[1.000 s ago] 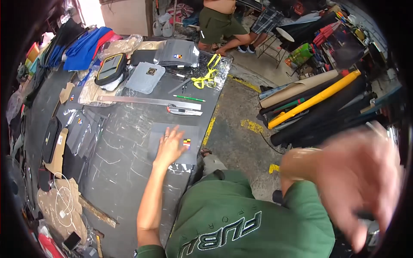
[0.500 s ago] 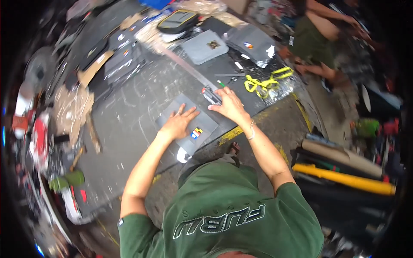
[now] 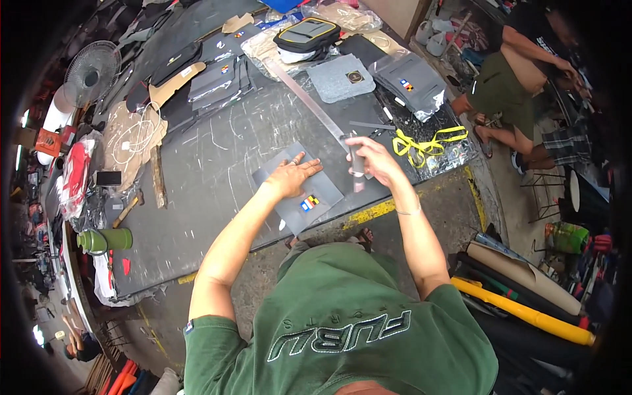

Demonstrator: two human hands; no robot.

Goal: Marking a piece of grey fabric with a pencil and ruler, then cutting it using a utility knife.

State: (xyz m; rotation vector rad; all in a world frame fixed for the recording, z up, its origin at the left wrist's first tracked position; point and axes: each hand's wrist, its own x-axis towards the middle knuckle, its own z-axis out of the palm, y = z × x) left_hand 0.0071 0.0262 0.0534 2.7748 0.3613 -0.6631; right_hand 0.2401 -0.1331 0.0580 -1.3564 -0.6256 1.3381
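My left hand (image 3: 294,180) lies flat with fingers spread on a dark grey fabric panel (image 3: 327,191), which bears a small patch (image 3: 309,203) of red, yellow, blue and white blocks. To its right, my right hand (image 3: 374,158) is closed around a dark handheld tool (image 3: 357,162) with a pinkish lower end; motion blur hides its exact kind. That tool is beside the panel's right edge. A long clear ruler (image 3: 309,102) runs from the far clutter down toward my right hand. Beyond that hand lies a tangled yellow strap (image 3: 428,146).
Stacked grey panels (image 3: 411,82), a grey pouch (image 3: 340,79) and a black bag (image 3: 307,38) occupy the table's far side. Brown paper (image 3: 137,135), a wooden stick (image 3: 158,178) and a green flask (image 3: 105,239) are at left. Another person (image 3: 507,79) sits at far right.
My right hand has lifted the tool from beside the panel and moved slightly right, turning it more upright. My left hand stays flat on the panel. The whole view has shifted.
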